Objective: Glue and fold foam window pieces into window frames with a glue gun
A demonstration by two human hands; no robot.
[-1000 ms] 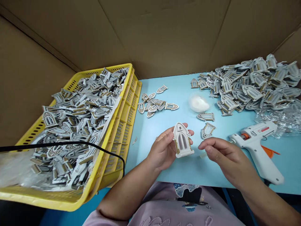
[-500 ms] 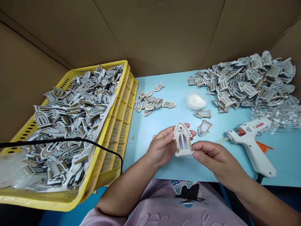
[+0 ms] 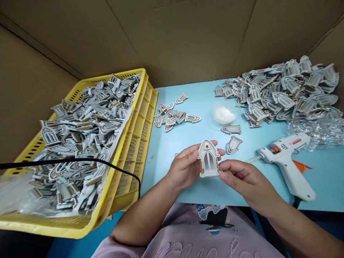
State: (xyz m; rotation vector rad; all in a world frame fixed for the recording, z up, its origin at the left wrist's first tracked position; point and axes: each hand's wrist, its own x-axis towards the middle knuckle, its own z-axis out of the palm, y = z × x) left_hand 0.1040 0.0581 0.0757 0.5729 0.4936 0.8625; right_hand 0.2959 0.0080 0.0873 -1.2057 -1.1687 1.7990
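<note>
Both hands hold a pale, arched, ridged window piece.

You hold an arched window piece upright in your left hand, while the thumb and forefinger of your right hand pinch its lower right corner. To your left, a yellow crate is piled with similar pieces, and a black cable crosses it. On the blue table ahead of you lie a small cluster, a clear bowl with something white inside and, further right, a large heap beyond a white glue gun lying on its side
</note>
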